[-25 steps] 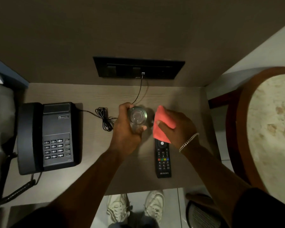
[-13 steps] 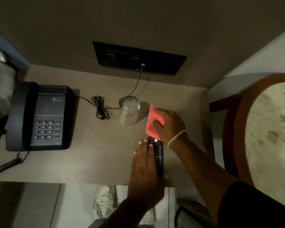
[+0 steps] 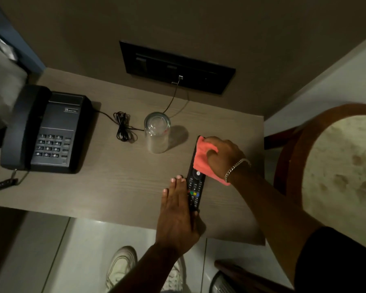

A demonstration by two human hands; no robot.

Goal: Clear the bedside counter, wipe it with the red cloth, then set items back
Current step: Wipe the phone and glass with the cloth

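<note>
The wooden bedside counter (image 3: 118, 187) runs across the middle of the head view. A black remote (image 3: 195, 187) lies near its front right, and my left hand (image 3: 178, 216) grips it along its left side. My right hand (image 3: 224, 154) holds the red cloth (image 3: 201, 159), which covers the remote's far end. An upturned clear glass (image 3: 156, 132) stands on the counter just left of the cloth, apart from both hands. A black telephone (image 3: 44, 130) sits at the counter's left end.
A bundled black cable (image 3: 123, 127) lies between phone and glass, and it runs up to a dark wall panel (image 3: 175, 66). A round wooden-rimmed table (image 3: 334, 166) stands at the right. My shoes (image 3: 120, 267) show below the counter's front edge.
My left hand let go of the glass, which now stands on the counter, and came down onto the remote. My right hand with the cloth shifted slightly over the remote's far end.
</note>
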